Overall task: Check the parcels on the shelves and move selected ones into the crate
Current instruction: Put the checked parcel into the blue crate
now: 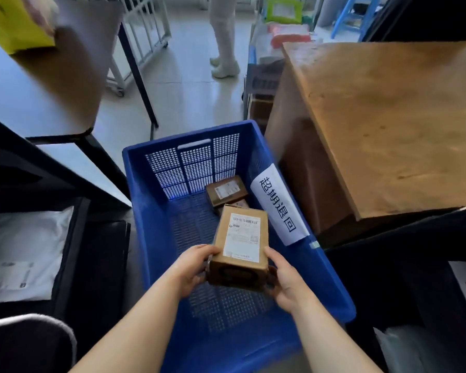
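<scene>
Both hands are clamping the near end of the cardboard parcel [240, 243] — left hand [193, 269] and right hand [283, 281] on opposite sides — and holding it above the blue crate [151, 211], its long axis pointing away toward 2 parcels [226, 191] lying at the far end.

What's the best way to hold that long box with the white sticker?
Grip the box by its two long sides near one end, left hand from the left, right hand from the right. It is slim, and the sticker on top is left uncovered.
</scene>
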### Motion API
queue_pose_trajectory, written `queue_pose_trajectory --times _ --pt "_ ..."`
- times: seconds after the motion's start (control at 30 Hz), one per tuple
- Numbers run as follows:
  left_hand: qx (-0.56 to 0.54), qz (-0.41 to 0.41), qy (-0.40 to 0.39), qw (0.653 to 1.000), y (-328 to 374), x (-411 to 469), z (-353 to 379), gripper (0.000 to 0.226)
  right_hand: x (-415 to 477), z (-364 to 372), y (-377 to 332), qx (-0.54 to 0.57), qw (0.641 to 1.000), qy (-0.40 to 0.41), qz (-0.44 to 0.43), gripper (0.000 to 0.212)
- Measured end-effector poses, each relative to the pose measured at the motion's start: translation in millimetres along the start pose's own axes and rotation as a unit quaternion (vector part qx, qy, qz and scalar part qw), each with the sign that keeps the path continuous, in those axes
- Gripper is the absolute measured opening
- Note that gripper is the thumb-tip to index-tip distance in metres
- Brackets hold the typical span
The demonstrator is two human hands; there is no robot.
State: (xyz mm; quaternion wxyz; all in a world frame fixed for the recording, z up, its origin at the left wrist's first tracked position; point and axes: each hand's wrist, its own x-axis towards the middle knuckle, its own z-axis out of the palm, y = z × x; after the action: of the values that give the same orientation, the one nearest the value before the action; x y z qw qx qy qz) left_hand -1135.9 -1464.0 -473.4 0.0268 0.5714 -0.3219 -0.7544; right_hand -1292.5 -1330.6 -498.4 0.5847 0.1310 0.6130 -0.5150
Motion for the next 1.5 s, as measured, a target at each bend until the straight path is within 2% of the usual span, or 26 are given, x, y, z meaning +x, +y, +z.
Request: queue_pose_trajectory --times 0.3,0.63,0.73,0.9,1.1,1.27,1.4,1.5 --pt "0.047 -0.040 -0.005 0.998 -10 157 3 0.023 147 -14 34 0.049 0.998 0.035 -0.004 0.048" --pt "0.140 -0.071 -0.034 0.987 -87 335 0 0.008 298 -53 115 0.117 0.987 0.107 0.033 0.039" --pt "0.161 -0.051 -0.017 0.985 -114 382 -1 0.029 339 -66 138 0.147 0.979 0.135 0.048 0.035" --pt "0.213 -0.034 -0.024 0.976 -150 448 -4 0.025 399 -83 170 0.177 0.971 0.152 0.059 0.031" --pt "0.272 -0.024 -0.048 0.961 -185 509 1 0.046 451 -99 199 0.203 0.960 0.183 0.060 0.033" --pt "0.286 -0.003 0.019 0.958 -205 538 9 0.050 475 -109 209 0.177 0.962 0.203 0.055 0.036" --pt "0.254 -0.008 0.066 0.965 -216 559 13 0.037 486 -109 205 0.138 0.966 0.210 0.054 0.037" --pt "0.225 -0.008 0.078 0.971 -217 564 15 0.041 492 -109 202 0.122 0.971 0.198 0.051 0.040"
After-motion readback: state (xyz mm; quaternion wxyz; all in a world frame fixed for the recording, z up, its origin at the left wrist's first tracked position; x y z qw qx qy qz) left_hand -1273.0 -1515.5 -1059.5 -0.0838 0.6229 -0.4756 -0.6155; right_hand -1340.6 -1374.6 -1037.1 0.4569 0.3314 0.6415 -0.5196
